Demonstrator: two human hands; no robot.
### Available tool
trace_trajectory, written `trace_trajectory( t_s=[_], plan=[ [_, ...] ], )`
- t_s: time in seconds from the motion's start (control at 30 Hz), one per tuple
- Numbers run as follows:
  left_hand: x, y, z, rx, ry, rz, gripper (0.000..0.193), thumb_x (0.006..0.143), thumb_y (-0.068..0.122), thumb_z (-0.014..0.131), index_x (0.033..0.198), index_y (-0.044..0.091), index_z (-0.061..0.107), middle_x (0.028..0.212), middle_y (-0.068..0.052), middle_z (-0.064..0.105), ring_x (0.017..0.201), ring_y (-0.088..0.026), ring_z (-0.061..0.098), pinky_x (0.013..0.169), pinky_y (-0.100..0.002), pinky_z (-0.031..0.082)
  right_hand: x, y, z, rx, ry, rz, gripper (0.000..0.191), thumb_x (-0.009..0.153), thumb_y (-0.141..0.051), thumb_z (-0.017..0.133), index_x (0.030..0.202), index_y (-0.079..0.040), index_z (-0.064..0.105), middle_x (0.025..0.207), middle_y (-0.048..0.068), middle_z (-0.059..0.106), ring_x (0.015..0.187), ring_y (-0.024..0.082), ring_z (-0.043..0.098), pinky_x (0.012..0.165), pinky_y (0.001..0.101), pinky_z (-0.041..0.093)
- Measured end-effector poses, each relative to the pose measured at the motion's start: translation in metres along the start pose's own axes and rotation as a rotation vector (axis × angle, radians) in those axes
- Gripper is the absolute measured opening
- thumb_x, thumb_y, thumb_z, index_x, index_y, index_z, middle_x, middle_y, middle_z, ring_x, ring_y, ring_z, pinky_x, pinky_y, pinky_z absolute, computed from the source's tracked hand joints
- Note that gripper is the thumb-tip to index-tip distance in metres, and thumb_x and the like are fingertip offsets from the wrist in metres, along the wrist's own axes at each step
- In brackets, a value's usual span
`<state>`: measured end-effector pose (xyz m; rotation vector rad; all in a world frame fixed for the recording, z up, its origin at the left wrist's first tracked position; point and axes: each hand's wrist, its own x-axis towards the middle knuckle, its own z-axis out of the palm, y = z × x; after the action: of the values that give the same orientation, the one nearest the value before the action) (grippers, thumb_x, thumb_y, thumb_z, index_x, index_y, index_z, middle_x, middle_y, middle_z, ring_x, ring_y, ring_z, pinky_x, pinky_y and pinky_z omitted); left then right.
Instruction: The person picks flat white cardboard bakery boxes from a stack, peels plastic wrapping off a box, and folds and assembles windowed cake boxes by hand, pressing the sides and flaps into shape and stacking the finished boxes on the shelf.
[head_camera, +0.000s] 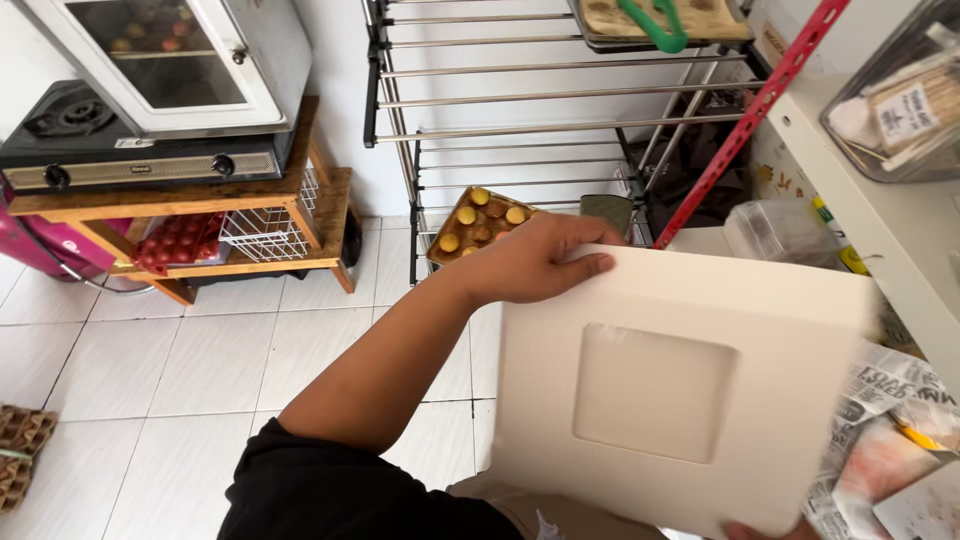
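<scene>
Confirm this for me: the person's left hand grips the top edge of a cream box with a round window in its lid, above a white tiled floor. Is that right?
Not quite. The head view shows the window in the cream box is square, not round. The rest holds: the left hand grips the box's top edge, above the white tiled floor.
</scene>
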<state>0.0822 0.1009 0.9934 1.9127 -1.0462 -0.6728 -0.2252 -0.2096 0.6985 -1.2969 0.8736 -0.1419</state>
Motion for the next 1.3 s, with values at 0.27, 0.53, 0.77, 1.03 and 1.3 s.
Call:
trace_trajectory(
  t_s=[0.27,0.53,0.77,1.03,1.3],
  plan=[
    [-0.006,-0.05,0.1,0.534,-0.153,0.562,0.114,0.074,0.066,0.079,0.158,0.01,0.027,0.163,-0.025,0.023,0.153,-0.044,0.016,0.122,-0.06,0.011,-0.061,0.008,0.013,0.2,-0.206,-0.062,0.063,0.08,0.001,0.076,0.138,0.004,0.053,0.129,0.016,0.067,0.117,0.028,0.064,0.1,0.0446,0.052],
    [0.031,-0.061,0.103,0.559,0.485,0.411,0.107,0.075,0.053,0.084,0.155,0.002,0.034,0.154,-0.03,0.035,0.145,-0.046,0.028,0.115,-0.062,0.021,-0.097,-0.01,-0.012,-0.024,-0.339,-0.172,0.04,0.087,-0.011,0.077,0.119,0.011,0.069,0.104,0.016,0.079,0.097,0.026,0.073,0.088,0.0394,0.059],
    [0.025,-0.035,0.084,0.27,0.315,0.235,0.032,0.095,0.03,0.074,0.112,0.004,0.065,0.107,-0.015,0.069,0.097,-0.032,0.063,0.082,-0.043,0.051,-0.115,-0.015,-0.009,0.185,-0.259,-0.113,0.071,0.086,-0.023,0.073,0.15,-0.005,0.044,0.118,0.016,0.071,0.094,0.029,0.07,0.077,0.0465,0.06],
    [0.001,0.015,0.075,0.174,0.14,0.647,0.018,0.107,0.021,0.07,0.11,0.005,0.064,0.097,-0.008,0.069,0.09,-0.023,0.064,0.078,-0.035,0.052,-0.14,-0.038,-0.003,-0.284,0.04,-0.772,0.07,0.086,-0.013,0.082,0.146,0.002,0.048,0.144,0.013,0.054,0.138,0.024,0.051,0.117,0.0393,0.042],
    [0.029,0.008,0.067,0.184,0.074,0.222,0.034,0.1,0.033,0.069,0.12,0.006,0.063,0.108,-0.014,0.069,0.098,-0.026,0.064,0.086,-0.041,0.051,-0.129,-0.014,-0.025,-0.104,-0.485,-0.133,0.042,0.081,-0.007,0.083,0.119,0.005,0.072,0.106,0.008,0.077,0.1,0.016,0.068,0.088,0.0358,0.055]
  ],
)
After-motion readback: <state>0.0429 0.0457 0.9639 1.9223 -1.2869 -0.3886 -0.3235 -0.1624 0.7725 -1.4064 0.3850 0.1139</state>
